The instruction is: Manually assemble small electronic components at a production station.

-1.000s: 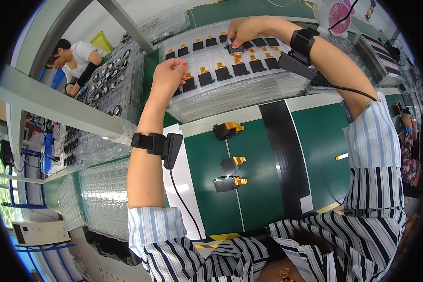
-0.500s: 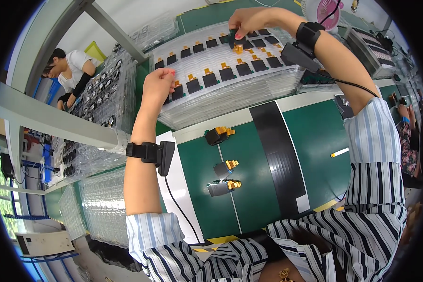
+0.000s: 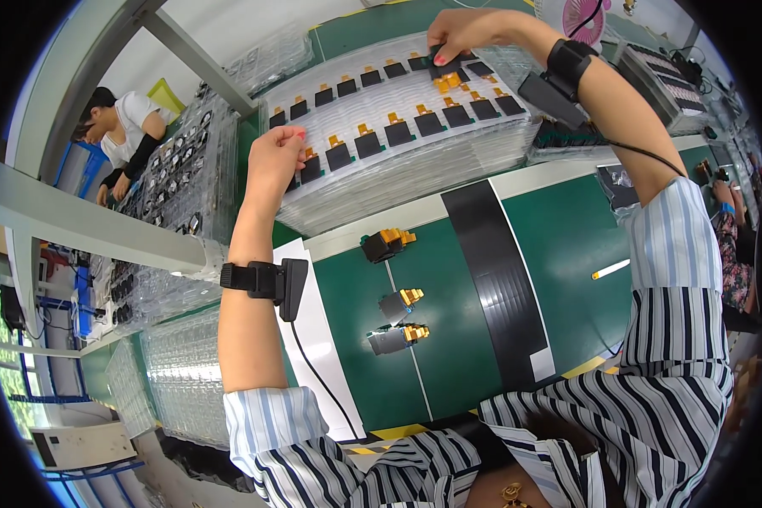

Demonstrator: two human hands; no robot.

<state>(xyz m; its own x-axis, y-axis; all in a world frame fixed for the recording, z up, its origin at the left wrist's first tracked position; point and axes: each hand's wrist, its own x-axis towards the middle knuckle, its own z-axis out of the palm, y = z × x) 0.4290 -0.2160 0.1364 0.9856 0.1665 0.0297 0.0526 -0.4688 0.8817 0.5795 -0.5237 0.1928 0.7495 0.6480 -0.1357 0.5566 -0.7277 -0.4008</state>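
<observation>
left hand (image 3: 273,161) fingers curled on the tray stack (image 3: 415,169); right hand (image 3: 466,30) fingers pinch a black module (image 3: 443,62)

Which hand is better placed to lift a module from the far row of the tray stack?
Right. The right hand already pinches a module there; the left hand rests at the tray stack's near-left edge.

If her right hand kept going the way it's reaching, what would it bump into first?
The right hand points away across the stacked clear trays, fingertips at a small black part. Past the tray edge comes bare green bench; depth is hard to judge.
</observation>
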